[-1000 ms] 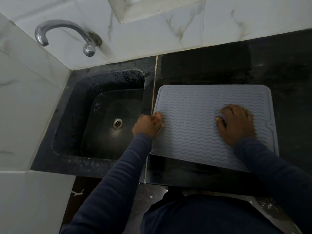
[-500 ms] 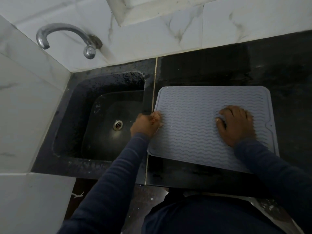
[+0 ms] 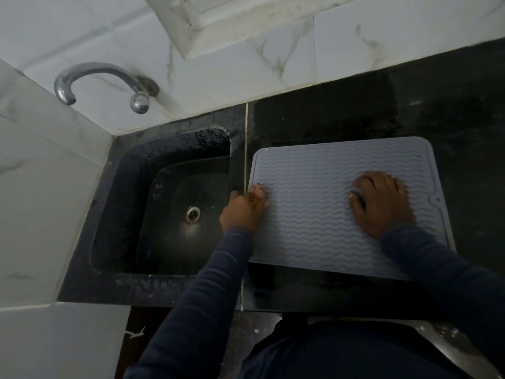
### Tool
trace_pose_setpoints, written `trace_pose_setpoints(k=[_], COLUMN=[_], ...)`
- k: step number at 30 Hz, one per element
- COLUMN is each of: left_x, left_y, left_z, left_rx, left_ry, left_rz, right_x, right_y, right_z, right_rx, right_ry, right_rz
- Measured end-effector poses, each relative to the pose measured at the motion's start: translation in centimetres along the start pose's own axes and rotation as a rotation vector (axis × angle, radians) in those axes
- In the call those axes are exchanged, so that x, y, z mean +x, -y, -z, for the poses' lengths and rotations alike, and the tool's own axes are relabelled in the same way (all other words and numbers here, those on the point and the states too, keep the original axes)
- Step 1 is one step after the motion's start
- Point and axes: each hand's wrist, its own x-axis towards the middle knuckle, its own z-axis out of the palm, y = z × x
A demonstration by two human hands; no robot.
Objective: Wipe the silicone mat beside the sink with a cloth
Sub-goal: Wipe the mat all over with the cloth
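Pinching the mat [image 3: 308, 222] edge beside sink [image 3: 128, 214], left hand [image 3: 241, 212]; right hand [image 3: 382, 206] presses mat, grip unclear; tap [image 3: 95, 73] behind.

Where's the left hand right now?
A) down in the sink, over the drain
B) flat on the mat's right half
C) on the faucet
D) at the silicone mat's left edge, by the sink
D: the left hand sits with curled fingers at the left edge of the silicone mat, right beside the sink. It is the right hand that rests on the mat's right half.
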Motion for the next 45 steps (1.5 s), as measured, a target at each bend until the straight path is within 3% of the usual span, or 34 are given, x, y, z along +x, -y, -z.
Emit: trace_pose_setpoints(k=[3, 7, 9, 13, 18, 22, 24, 27, 35, 39, 41, 45], left_x=[0.9, -0.9, -1.8, -0.7, 1.9, 1.3, -0.3, -2.4, 1.8, 0.8, -1.5, -3.3], left_y=[-0.7, -5.3, -7.3, -4.8, 0.5, -2.1, -4.7, -7.0, 1.2, -2.6, -5.5, -6.9], left_z=[0.7, -1.7, -3.2, -2.8, 0.1, -1.1, -2.9, -4.6, -0.3, -1.7, -3.5, -4.5], left_rx=[0.06, -0.156, -0.142, -0.057, -0.044, -0.152, -0.248, -0.171, -0.051, -0.201, -0.28, -0.102], left_ry=[-0.016, 0.016, 0.093, 0.111, 0.001, -0.02, 0.047, 0.131, -0.025, -0.029, 0.068, 0.13], left_rz=[-0.051, -0.284, -0.317, -0.193, 0.016, -0.126, -0.26, -0.377, 0.006, -0.157, -0.282, -0.412], right_x=[0.2, 0.2, 0.3, 0.2, 0.2, 0.2, 0.1, 0.2, 0.1, 0.2, 0.2, 0.2], right_y=[0.1, 0.2, 0.3, 0.0, 0.1, 0.2, 0.2, 0.1, 0.0, 0.2, 0.2, 0.1], right_z=[0.2, 0.2, 0.5, 0.6, 0.8, 0.7, 0.6, 0.5, 0.2, 0.4, 0.4, 0.2], right_rx=[0.009, -0.018, -0.018, 0.011, 0.024, 0.013, 0.005, 0.015, 0.036, 0.017, 0.001, 0.01], right_ry=[-0.001, 0.027, 0.036, 0.073, 0.058, 0.06, 0.061, 0.061, 0.017, 0.053, 0.056, 0.036], right_rz=[-0.01, -0.026, -0.036, -0.026, -0.015, -0.025, -0.03, -0.034, -0.013, -0.023, -0.02, -0.02])
